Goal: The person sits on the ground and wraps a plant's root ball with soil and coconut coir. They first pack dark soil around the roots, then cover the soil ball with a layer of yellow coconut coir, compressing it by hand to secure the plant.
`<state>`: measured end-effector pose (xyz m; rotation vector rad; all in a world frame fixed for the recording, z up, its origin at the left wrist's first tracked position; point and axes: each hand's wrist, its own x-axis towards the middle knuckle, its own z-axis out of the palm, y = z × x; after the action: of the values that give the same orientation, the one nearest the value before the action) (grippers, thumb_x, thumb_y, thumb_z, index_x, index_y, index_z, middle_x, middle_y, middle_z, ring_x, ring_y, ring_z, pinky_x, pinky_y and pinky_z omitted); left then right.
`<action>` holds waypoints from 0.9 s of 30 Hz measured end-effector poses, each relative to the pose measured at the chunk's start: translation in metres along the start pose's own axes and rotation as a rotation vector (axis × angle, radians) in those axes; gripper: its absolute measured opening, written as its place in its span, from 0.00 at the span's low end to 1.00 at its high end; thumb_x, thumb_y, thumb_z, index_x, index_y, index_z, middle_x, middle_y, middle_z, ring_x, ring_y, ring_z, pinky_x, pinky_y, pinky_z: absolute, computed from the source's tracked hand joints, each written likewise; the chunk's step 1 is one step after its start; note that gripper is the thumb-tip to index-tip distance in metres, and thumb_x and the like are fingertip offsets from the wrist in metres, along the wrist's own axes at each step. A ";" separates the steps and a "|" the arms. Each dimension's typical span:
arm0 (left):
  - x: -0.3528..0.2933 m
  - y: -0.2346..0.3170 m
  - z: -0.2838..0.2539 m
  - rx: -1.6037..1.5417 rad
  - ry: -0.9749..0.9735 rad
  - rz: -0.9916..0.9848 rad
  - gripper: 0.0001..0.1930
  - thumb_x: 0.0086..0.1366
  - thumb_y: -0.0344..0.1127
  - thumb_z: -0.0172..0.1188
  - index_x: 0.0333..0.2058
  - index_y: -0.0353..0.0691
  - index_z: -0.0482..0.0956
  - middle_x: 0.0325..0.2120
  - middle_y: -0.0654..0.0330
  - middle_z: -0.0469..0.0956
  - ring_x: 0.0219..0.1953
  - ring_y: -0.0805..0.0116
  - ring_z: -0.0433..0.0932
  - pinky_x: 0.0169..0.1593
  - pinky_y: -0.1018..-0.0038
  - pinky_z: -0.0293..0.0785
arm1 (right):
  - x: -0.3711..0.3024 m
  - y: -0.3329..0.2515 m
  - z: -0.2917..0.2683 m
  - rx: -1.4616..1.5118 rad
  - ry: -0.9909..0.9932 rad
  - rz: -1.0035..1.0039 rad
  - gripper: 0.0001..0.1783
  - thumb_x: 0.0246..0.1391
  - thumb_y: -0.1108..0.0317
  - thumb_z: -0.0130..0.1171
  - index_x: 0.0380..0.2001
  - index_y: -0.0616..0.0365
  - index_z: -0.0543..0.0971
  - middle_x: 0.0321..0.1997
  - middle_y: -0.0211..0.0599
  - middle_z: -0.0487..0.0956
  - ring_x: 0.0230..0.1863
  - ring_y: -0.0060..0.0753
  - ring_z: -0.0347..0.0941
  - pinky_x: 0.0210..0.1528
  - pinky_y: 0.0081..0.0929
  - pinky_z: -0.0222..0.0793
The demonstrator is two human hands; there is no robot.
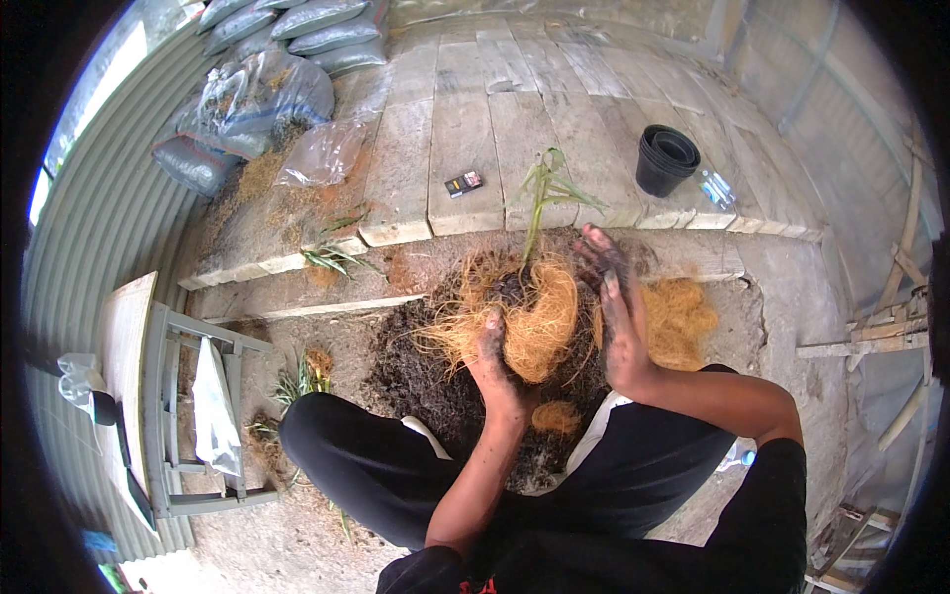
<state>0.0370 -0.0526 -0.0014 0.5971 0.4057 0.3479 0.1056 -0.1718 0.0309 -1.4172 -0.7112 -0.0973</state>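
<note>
A green plant [536,208] rises from a clump of dark soil [515,289] wrapped in tan coconut fiber [546,332]. My left hand [502,371] grips the near left side of this bundle; its thumb presses on the fiber and the other fingers are hidden beneath. To the right of the bundle, my right hand [618,312] is held open, its soil-stained fingers stretched out and pointing away from me. Whether its palm touches the fiber's edge I cannot tell. Dark loose soil [416,381] lies spread below the bundle, between my crossed legs.
A pile of coconut fiber [679,322] lies right of my hand. Beyond the low step are black pots [666,160], a plastic bottle [717,188], a small dark pack [462,183] and stacked sacks [332,30]. Cut plants [295,384] and a grey stool [203,421] are at left.
</note>
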 end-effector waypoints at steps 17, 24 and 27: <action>-0.011 0.007 -0.006 0.008 -0.035 0.108 0.29 0.67 0.56 0.42 0.55 0.38 0.62 0.50 0.54 0.69 0.53 0.60 0.70 0.56 0.60 0.67 | 0.005 -0.022 0.006 -0.096 -0.385 -0.126 0.35 0.57 0.58 0.54 0.63 0.64 0.56 0.65 0.55 0.58 0.68 0.53 0.51 0.69 0.43 0.46; -0.001 -0.026 -0.020 0.270 -0.083 0.451 0.30 0.61 0.36 0.59 0.58 0.35 0.58 0.49 0.53 0.66 0.50 0.62 0.69 0.54 0.66 0.67 | 0.010 -0.012 -0.003 0.760 0.085 0.826 0.30 0.62 0.46 0.42 0.54 0.60 0.68 0.57 0.39 0.71 0.57 0.34 0.67 0.61 0.34 0.62; 0.006 -0.030 -0.015 0.549 -0.209 0.735 0.31 0.55 0.36 0.64 0.54 0.34 0.61 0.51 0.49 0.60 0.56 0.57 0.61 0.59 0.61 0.58 | 0.010 -0.024 0.003 0.709 0.166 1.172 0.24 0.62 0.49 0.44 0.51 0.56 0.71 0.50 0.38 0.76 0.49 0.38 0.73 0.54 0.36 0.68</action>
<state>0.0413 -0.0667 -0.0323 1.3112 0.0557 0.8795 0.1013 -0.1696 0.0567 -0.9258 0.2947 0.8605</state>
